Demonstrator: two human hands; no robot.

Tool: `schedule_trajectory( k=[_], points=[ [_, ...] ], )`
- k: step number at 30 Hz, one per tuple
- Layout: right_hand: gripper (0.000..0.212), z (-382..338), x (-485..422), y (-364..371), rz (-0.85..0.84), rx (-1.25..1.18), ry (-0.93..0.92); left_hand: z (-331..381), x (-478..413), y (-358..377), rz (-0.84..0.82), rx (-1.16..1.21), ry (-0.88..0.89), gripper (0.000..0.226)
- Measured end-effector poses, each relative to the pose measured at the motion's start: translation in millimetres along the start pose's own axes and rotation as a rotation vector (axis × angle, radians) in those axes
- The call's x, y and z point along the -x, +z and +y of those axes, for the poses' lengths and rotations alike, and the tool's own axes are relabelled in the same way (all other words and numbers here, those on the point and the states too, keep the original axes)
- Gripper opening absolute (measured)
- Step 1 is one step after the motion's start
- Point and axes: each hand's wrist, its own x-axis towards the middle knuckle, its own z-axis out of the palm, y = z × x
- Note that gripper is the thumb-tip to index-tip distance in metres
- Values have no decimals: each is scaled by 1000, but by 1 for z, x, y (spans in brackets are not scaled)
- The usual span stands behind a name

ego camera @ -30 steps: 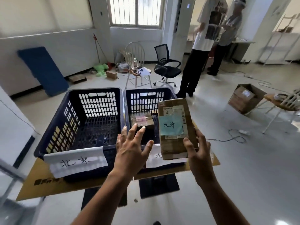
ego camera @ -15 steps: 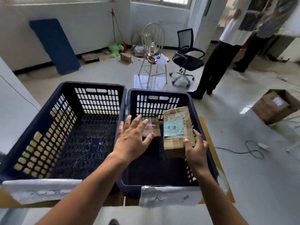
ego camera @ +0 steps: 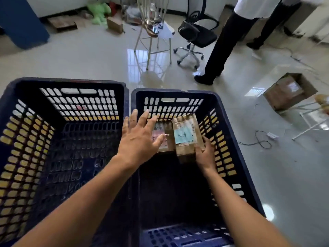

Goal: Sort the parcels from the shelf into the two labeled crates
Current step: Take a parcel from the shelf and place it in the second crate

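Observation:
Two dark blue crates stand side by side below me: the left crate (ego camera: 62, 82) holds nothing, the right crate (ego camera: 229, 122) holds parcels. My right hand (ego camera: 204, 154) grips a brown cardboard parcel with a light blue label (ego camera: 186, 136) deep inside the right crate, near its far wall. Beside it to the left lies a smaller parcel with a pink label (ego camera: 161, 132). My left hand (ego camera: 140, 138) hovers with fingers spread over the wall between the two crates, partly covering the pink-labelled parcel and holding nothing.
Beyond the crates on the shiny floor stand a white chair (ego camera: 153, 32) and a black office chair (ego camera: 195, 34). A person's dark-trousered legs (ego camera: 222, 43) are close behind the right crate. An open cardboard box (ego camera: 288, 90) and a cable (ego camera: 261, 141) lie at the right.
My right hand has lowered the blue-labelled parcel from above the crate fronts down into the right crate, next to the pink-labelled parcel. My view has tilted down; my left hand stays spread.

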Motion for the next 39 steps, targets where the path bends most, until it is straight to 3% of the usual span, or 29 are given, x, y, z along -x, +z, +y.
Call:
schedule_trajectory(
  k=[10,15,20,25,28,33,39],
  points=[
    [67,21,-3,16,-2,458,-62,-1,1,12,17,-184,38,73],
    [61,25,-4,10,-124,681,-198,1,2,12,-5,-246,28,73],
    [74,24,-11,6,-217,892,-243,2,2,11,0,-267,16,73],
    [64,16,-17,1,-354,869,-276,6,3,9,19,-258,15,71],
    [63,-18,-16,-5,-353,770,-297,11,5,3,63,-177,-18,70],
    [66,-94,5,-24,-245,537,-606,27,19,-11,178,-60,-149,70],
    [66,-156,33,-55,-237,509,-866,45,44,-40,314,-22,-287,68]
  ],
)
